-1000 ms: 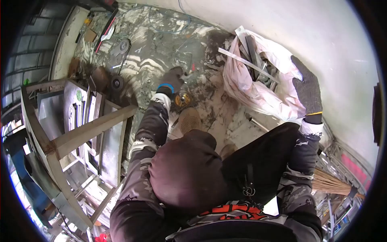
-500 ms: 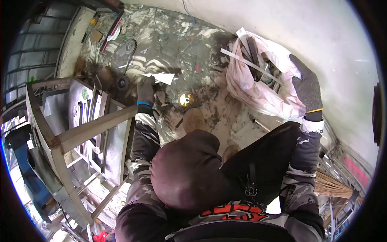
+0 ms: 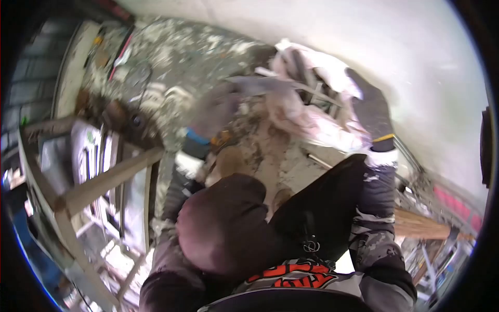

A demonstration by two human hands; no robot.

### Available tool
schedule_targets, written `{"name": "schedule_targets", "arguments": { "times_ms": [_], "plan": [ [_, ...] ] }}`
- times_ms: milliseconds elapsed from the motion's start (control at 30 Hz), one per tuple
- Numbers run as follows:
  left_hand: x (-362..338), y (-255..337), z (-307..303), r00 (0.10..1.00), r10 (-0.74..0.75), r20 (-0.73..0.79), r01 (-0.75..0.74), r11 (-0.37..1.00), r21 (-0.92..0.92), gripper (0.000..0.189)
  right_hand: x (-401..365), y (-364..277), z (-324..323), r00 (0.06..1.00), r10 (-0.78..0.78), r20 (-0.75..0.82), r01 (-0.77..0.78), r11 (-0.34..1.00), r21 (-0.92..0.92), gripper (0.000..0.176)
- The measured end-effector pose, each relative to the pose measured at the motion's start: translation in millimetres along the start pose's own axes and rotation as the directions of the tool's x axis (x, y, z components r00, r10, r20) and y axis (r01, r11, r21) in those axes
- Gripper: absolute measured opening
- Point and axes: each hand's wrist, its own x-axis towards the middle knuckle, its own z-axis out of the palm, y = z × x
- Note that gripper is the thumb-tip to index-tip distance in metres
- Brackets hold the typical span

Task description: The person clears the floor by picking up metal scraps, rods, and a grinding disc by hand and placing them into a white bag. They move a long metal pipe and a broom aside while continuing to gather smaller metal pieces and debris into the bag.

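Note:
My left hand (image 3: 215, 109), in a dark work glove with a blue cuff, is smeared by motion in front of my knee. Its fingers are closed on a thin grey metal offcut (image 3: 265, 87), which reaches toward the plastic bag. On the right, my right hand (image 3: 370, 106), gloved in grey with a yellow cuff edge, grips the rim of the pinkish-white bag (image 3: 306, 122) and holds its mouth wide. Metal strips (image 3: 317, 92) and other scraps stick out of the bag. Below my left hand, a yellowish disc (image 3: 222, 139) shows in part near my shoe.
A metal frame (image 3: 112, 179) with upright panels stands close on my left. Dusty floor (image 3: 202, 49) spreads ahead, with a round dark piece (image 3: 136, 121) near the frame. The white wall (image 3: 405, 57) runs behind the bag. A straw broom (image 3: 421, 224) lies at the lower right.
My left hand has lifted the metal offcut off the floor area and swung it right toward the bag. My right hand keeps its hold on the bag rim. The whole view has shifted somewhat.

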Motion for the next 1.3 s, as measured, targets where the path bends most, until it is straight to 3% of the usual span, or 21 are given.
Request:
{"name": "schedule_targets", "arguments": {
  "times_ms": [33,67,100,167,233,300,333,400,433,500,567,633,767,833,900,967,1000,1100,1233,1267,1300],
  "plan": [
    [9.3,7.6,3.0,0.961,0.249,0.119,-0.265,0.952,0.155,0.028,1.1,12.2,5.2,0.999,-0.035,-0.013,0.035,0.999,0.035,0.053],
    [11.9,14.5,1.2,0.971,0.204,0.127,-0.237,0.904,0.357,0.028,-1.6,12.1,2.9,0.998,-0.062,-0.03,0.065,0.991,0.119,0.055],
    [13.2,-1.9,-14.9,0.981,0.179,0.076,-0.194,0.903,0.382,0.028,-1.9,3.1,-3.4,0.999,0.041,0.02,-0.043,0.996,0.08,0.055],
    [16.3,-57.2,-49.8,0.988,0.049,-0.148,0.026,0.885,0.465,0.025,-3.6,24.3,2.0,0.995,-0.076,-0.06,0.08,0.993,0.081,0.057],
    [0.5,-88.7,-104.7,0.958,0.013,-0.285,0.086,0.939,0.334,0.025,-2.8,48.1,1.7,0.991,-0.103,-0.089,0.098,0.994,-0.055,0.062],
    [-17.0,-138.6,-158.2,0.886,-0.099,-0.453,0.324,0.831,0.453,0.027,0.4,66.0,-0.1,0.998,-0.043,-0.038,0.043,0.999,-0.009,0.065],
    [-26.8,-137.8,-155.8,0.884,-0.109,-0.455,0.334,0.829,0.449,0.027,1.2,71.4,0.0,0.998,-0.053,-0.036,0.053,0.999,-0.009,0.067],
    [-51.5,-125.8,-145.9,0.9,-0.125,-0.418,0.419,0.514,0.749,0.027,4.5,64.6,1.8,0.998,-0.055,-0.022,0.055,0.998,-0.004,0.067],
    [-58.2,-129.5,-137.2,0.9,-0.125,-0.418,0.419,0.515,0.748,0.027,3.9,61.0,1.5,0.999,-0.052,-0.015,0.052,0.999,-0.002,0.067],
    [-66.5,-146.1,-118.0,0.941,-0.086,-0.327,0.336,0.132,0.932,0.032,5.7,54.7,3.4,0.997,-0.07,-0.01,0.07,0.997,0.019,0.067],
    [-73.6,-160.3,-118.5,0.952,-0.042,-0.302,0.305,0.193,0.933,0.037,8.6,53.5,2.7,0.996,-0.091,-0.006,0.091,0.995,0.032,0.067],
    [-79.2,-175.0,-125.7,0.898,-0.133,-0.42,0.436,0.137,0.889,0.04,11.7,55.0,4.5,0.998,-0.067,0.01,0.067,0.997,0.041,0.068],
    [-83.1,-148.2,-121.1,0.885,-0.147,-0.441,0.46,0.139,0.877,0.053,12.5,56.2,8.1,0.997,-0.072,-0.018,0.072,0.997,0.033,0.068],
    [-68.9,-145.1,-111.0,0.943,-0.013,-0.332,0.28,0.566,0.775,0.053,11.6,54.7,9.3,0.994,-0.103,-0.023,0.105,0.991,0.083,0.067],
    [-47.5,-159.1,-101.5,0.958,-0.104,-0.268,0.278,0.575,0.769,0.055,10.9,51.9,8.4,0.995,-0.101,-0.023,0.102,0.991,0.082,0.066],
    [-33.5,-169.5,-90.4,0.967,0.072,-0.244,0.203,0.358,0.911,0.058,10.1,52.4,8.3,0.995,-0.096,-0.022,0.098,0.992,0.085,0.066],
    [-23.3,-168.5,-92.2,0.966,-0.042,-0.257,0.253,0.39,0.886,0.061,10.8,54.4,8.5,0.997,-0.081,0.003,0.08,0.993,0.083,0.067],
    [-11.4,-173.1,-88.0,0.96,-0.11,-0.258,0.28,0.448,0.849,0.064,7.4,56.2,10.3,0.998,-0.056,0.005,0.056,0.994,0.096,0.066],
    [-15.9,-213.1,-101.4,0.982,-0.188,0.023,0.078,0.514,0.854,0.045,1.8,46.2,9.0,0.999,-0.043,-0.008,0.044,0.994,0.102,0.064],
    [-21.6,-178.0,-86.5,0.945,-0.326,0.02,0.151,0.49,0.858,0.044,1.5,48.6,9.3,0.999,-0.031,-0.01,0.032,0.994,0.103,0.064],
    [-20.8,-183.2,-86.5,0.944,-0.328,0.027,0.145,0.488,0.86,0.044,1.7,50.8,10.1,0.999,-0.033,-0.01,0.034,0.994,0.104,0.064]
  ]
}}
